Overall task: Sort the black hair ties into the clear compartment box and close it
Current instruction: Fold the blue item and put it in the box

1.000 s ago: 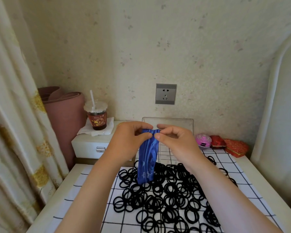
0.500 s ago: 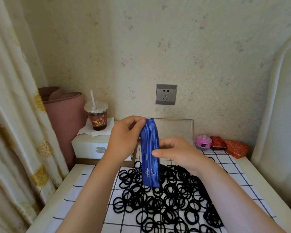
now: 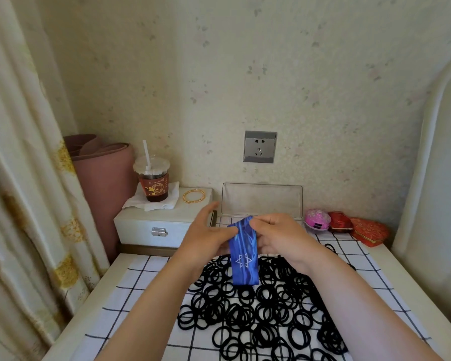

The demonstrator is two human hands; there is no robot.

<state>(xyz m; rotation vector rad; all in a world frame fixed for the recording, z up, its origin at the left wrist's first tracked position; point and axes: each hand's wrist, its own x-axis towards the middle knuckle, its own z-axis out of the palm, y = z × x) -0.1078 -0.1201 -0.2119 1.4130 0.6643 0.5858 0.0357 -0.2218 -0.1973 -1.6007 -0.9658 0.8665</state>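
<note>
Though set up for sorting, not yet at it, seemingly: no tie lifted, a side job in hand instead. Left hand (image 3: 206,238): grip released, fingers stretched out, thumb laid against the left edge of a blue cloth strip (image 3: 244,256). Right hand (image 3: 279,238): grip pinched on the strip's top end, dangling it over the heap. Behind both hands, clear compartment box (image 3: 262,201), lid raised against the wall, compartments hidden. Underneath and nearer, black hair ties (image 3: 258,308) loose across the checked cloth on the tabletop (image 3: 94,303). Next, probably: put the strip down clear of the heap, then pinch up a few ties and carry them back to the box. Tangled rings, likely to drag neighbours along.
</note>
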